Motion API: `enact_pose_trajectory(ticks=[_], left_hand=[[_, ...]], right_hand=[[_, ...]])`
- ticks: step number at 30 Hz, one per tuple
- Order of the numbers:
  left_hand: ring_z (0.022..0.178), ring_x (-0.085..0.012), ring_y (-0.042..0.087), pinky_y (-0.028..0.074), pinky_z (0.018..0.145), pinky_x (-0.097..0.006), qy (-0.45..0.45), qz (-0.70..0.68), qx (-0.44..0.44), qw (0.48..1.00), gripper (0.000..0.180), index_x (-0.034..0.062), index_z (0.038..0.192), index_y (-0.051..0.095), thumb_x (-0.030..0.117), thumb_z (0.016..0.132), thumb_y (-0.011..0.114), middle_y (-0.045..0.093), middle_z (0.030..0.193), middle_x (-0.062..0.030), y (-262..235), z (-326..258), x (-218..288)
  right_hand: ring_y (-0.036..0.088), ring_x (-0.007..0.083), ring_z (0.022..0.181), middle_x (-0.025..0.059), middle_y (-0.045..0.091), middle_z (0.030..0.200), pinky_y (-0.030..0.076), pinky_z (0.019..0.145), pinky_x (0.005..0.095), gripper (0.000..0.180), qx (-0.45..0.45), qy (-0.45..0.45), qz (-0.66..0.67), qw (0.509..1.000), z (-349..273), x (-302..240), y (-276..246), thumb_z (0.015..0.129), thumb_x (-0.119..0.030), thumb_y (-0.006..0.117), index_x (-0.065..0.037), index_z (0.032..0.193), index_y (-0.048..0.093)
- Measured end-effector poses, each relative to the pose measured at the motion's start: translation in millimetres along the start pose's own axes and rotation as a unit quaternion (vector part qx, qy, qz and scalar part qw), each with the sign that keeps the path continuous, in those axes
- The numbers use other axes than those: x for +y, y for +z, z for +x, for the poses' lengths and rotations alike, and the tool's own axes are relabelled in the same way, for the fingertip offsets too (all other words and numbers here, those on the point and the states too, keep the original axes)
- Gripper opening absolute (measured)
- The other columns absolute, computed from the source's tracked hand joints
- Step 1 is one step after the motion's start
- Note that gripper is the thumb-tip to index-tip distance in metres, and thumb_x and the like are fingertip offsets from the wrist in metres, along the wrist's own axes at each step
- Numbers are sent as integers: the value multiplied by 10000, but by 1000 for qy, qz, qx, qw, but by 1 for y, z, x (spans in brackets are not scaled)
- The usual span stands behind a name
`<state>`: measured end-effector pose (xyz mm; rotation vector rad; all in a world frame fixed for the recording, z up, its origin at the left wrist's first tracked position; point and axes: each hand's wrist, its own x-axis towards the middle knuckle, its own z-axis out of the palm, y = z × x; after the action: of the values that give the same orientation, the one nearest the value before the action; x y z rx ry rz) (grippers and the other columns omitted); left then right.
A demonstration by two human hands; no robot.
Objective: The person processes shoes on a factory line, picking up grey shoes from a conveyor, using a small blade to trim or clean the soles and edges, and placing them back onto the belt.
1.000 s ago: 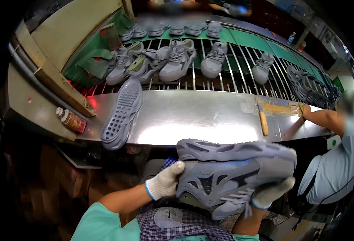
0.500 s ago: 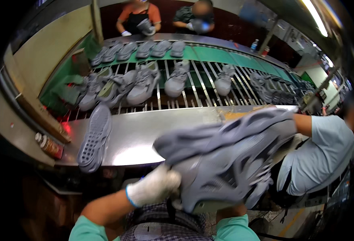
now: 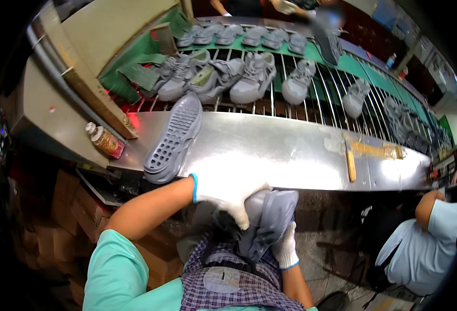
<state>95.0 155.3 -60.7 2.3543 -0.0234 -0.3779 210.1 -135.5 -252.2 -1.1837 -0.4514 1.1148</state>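
Note:
A grey sneaker [image 3: 271, 220] is held low in front of my apron, just off the near edge of the metal bench. My left hand [image 3: 231, 201], in a white knit glove with a blue cuff, grips it from the left, thumb and fingers spread across its upper part. On the other side, my right hand [image 3: 286, 245], gloved alike, holds the shoe's sole side; some of its fingers are hidden behind the shoe. A loose grey sole [image 3: 176, 136] with a grid of holes lies on the bench at the left, overhanging its edge.
Beyond the metal bench [image 3: 270, 150], several grey sneakers [image 3: 252, 78] stand on a roller rack, with soles [image 3: 228, 34] on a green strip behind. A wooden-handled tool [image 3: 351, 163] lies on the bench. Bottles [image 3: 105, 141] stand left. A co-worker [image 3: 420, 241] sits right; others are opposite.
The sneaker has come down from above the bench to my lap and turned. My right hand, hidden before, now shows. My view has swung right. The right co-worker's arm has drawn back.

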Motion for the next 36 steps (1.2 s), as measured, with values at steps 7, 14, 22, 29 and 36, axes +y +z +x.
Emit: enact_pose_trajectory(ticks=[7,14,22,29,36], left_hand=[[982,-363,739,608,901,-451,-36,54,-36,997,890,9,1345,644,537,690,936,726,1137,-222,11,33,52],[1163,-347,730,573,1039,-425,-66,-17,125,990,1097,2,1406,623,681,604,940,726,1292,-209,49,-36,-19],[964,-216,772,608,927,-352,-39,-244,245,937,325,-64,1106,791,201,993,643,816,1048,-158,57,-23,-59],[957,-270,749,610,817,-389,63,-128,347,927,407,28,1122,757,394,948,801,761,1047,-150,59,23,9],[977,-318,720,623,827,-411,10,-243,262,934,786,-49,1184,647,429,674,1008,654,1140,-205,107,-61,55]], right_hand=[[580,423,1391,269,578,1511,506,1134,507,813,-97,-227,-536,807,60,-225,91,1019,-615,591,11,1531,514],[556,380,1431,234,568,1551,469,1178,514,713,-30,-6,-382,924,-22,-130,-39,976,-543,680,-23,1461,624],[531,386,1431,192,625,1466,362,1239,576,524,-163,-167,-265,936,-67,-108,-17,947,-463,740,-3,1199,727],[666,336,1152,211,597,1304,552,994,441,923,-181,-57,-403,895,-20,-175,50,738,-388,950,43,1419,500],[669,325,1055,180,658,1148,564,904,453,880,-183,-189,-390,882,-22,-163,62,633,-319,1037,24,1299,574]])
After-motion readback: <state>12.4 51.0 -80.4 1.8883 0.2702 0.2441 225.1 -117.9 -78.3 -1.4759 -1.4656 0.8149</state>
